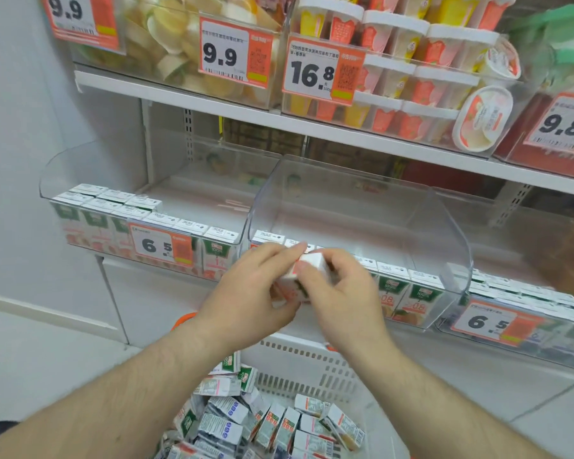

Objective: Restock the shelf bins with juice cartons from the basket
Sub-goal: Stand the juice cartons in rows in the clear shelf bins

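Shop shelf behind; both hands, left hand and right hand, gripping one juice carton, seemingly just before the middle clear bin, above the basket.

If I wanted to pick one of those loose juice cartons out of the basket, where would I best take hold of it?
Probably across its two broad flat faces, reaching down from above. The cartons in the basket lie jumbled and tilted, like this loose carton on top of the heap with its sides exposed. Both the left hand and right hand hold a carton that way.
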